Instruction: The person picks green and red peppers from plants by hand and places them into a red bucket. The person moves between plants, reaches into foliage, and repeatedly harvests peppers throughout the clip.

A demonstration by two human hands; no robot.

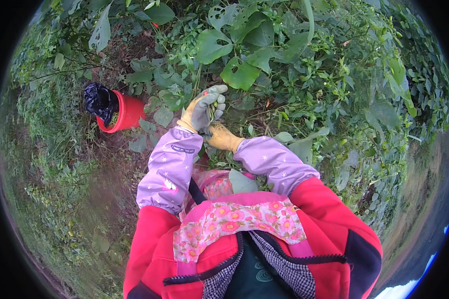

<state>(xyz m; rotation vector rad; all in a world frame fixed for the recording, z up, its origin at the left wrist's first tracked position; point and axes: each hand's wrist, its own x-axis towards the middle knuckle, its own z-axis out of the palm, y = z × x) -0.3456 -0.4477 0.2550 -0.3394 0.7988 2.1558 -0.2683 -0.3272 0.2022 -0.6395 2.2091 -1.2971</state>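
My left hand (203, 112), in a yellow and grey work glove, is cupped with the palm turned up. In its curled fingers lie several small green pods (214, 104), apparently chili peppers, and a red one (205, 93) shows near the index finger. My right hand (221, 136), gloved alike, is just below and to the right, against the heel of the left hand. Its fingertips are hidden behind the left glove, so whether they grip anything is not visible. Leafy green plants (284, 112) with slender pods surround both hands.
A red bucket (129, 112) with a black plastic bag (100, 100) over its rim is on the ground to the left. Large leaves with holes (241, 73) hang beyond my hands. A loose leaf (242, 182) lies before my floral apron (232, 216).
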